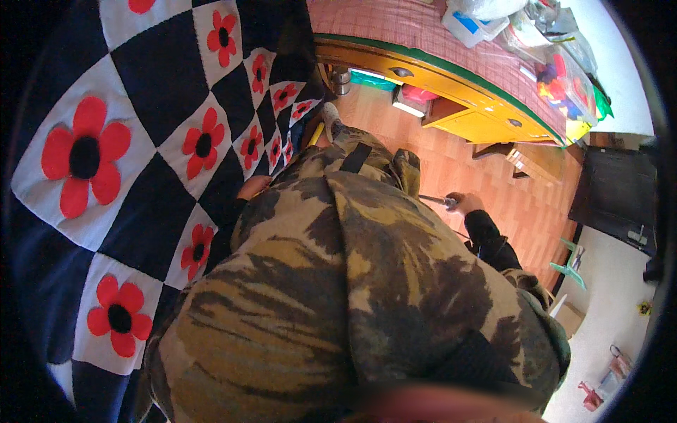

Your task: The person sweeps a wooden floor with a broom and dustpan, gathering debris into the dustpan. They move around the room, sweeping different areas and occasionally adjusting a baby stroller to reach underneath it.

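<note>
My left hand (256,186) lies beside the checked black-and-white textile (132,211) with red flowers. The camouflage clothing (349,254) on my body hides part of that hand, so I cannot tell if it grips anything. Out to the right, my right hand (467,203) is closed round the dark end of a thin rod-like metal tool (432,199). The tool's other end disappears behind the clothing. Below the textile's edge, a narrow yellow strip (317,134) shows near a light-coloured shoe (330,113).
A yellow wooden desk (465,124) under a pink checked cloth (381,24) carries plastic boxes (470,26) and bags. On the wood-look floor (365,108) stand a metal flask (341,80) and a small wooden stool (539,161). A dark door (613,195) is at right.
</note>
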`<action>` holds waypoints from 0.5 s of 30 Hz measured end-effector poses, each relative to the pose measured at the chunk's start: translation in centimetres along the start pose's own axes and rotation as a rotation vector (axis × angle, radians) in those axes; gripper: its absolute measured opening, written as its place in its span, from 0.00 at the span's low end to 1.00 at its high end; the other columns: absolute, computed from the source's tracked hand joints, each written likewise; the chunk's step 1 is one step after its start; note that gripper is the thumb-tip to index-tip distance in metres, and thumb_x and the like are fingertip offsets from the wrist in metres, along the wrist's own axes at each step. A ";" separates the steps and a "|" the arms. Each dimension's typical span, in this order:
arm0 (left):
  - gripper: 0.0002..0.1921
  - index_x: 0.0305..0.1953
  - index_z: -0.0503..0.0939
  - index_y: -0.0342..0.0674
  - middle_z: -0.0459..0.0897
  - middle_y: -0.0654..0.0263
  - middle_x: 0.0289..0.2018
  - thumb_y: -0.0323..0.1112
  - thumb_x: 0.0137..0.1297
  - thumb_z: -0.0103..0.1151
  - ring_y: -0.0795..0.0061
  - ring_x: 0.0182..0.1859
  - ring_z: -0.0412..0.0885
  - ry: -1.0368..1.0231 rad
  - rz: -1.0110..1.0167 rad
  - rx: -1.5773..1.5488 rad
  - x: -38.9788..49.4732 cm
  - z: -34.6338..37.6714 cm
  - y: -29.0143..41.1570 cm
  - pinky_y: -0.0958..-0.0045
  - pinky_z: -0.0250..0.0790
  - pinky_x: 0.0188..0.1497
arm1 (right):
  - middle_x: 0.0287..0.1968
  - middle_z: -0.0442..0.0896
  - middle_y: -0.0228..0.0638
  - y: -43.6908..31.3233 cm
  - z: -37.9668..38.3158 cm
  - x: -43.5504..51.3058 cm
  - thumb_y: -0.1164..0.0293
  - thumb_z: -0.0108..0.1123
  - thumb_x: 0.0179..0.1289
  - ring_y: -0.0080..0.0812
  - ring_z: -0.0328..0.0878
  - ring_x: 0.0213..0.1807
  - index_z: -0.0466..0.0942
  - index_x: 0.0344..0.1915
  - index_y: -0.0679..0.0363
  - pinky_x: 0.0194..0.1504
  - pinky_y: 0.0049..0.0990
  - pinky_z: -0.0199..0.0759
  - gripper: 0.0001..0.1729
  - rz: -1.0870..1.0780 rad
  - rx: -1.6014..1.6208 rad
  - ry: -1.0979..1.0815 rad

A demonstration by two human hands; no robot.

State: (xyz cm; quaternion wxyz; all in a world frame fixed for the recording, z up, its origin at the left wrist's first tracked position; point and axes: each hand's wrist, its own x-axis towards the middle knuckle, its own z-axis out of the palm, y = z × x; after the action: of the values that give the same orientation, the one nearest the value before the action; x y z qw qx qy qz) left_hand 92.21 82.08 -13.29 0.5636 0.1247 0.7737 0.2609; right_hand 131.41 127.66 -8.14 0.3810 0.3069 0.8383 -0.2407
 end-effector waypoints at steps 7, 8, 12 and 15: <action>0.13 0.30 0.73 0.38 0.71 0.64 0.21 0.42 0.56 0.44 0.74 0.25 0.70 0.005 0.063 0.121 0.7 -0.7 -2.0 0.73 0.61 0.27 | 0.35 0.80 0.29 -0.5 -1.1 1.7 0.53 0.64 0.36 0.33 0.76 0.36 0.74 0.43 0.42 0.38 0.28 0.69 0.27 0.058 0.007 -0.055; 0.13 0.30 0.73 0.38 0.71 0.64 0.21 0.42 0.56 0.44 0.74 0.25 0.71 0.007 0.069 0.135 0.7 -0.8 -2.2 0.73 0.61 0.27 | 0.35 0.80 0.29 -0.6 -1.4 2.0 0.53 0.64 0.36 0.33 0.76 0.36 0.74 0.43 0.42 0.38 0.28 0.69 0.27 0.049 0.025 -0.046; 0.13 0.30 0.74 0.38 0.72 0.62 0.22 0.41 0.55 0.44 0.72 0.26 0.71 0.007 0.095 0.199 1.2 -0.6 -2.6 0.72 0.62 0.28 | 0.36 0.80 0.29 -0.8 -1.9 2.5 0.53 0.64 0.36 0.33 0.76 0.37 0.74 0.43 0.42 0.38 0.28 0.68 0.28 -0.014 0.065 -0.016; 0.12 0.30 0.74 0.38 0.73 0.61 0.23 0.40 0.55 0.44 0.71 0.27 0.72 -0.001 0.136 0.264 2.4 -0.5 -2.7 0.71 0.62 0.29 | 0.35 0.79 0.31 -0.9 -1.7 2.0 0.54 0.64 0.36 0.34 0.76 0.37 0.74 0.43 0.42 0.39 0.29 0.68 0.28 0.005 0.093 -0.034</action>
State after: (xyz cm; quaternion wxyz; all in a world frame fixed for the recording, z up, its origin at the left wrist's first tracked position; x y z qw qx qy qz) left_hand 91.20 80.87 -16.59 0.5236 0.2499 0.7910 0.1943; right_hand 128.95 128.78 -8.58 0.3813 0.3223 0.8188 -0.2835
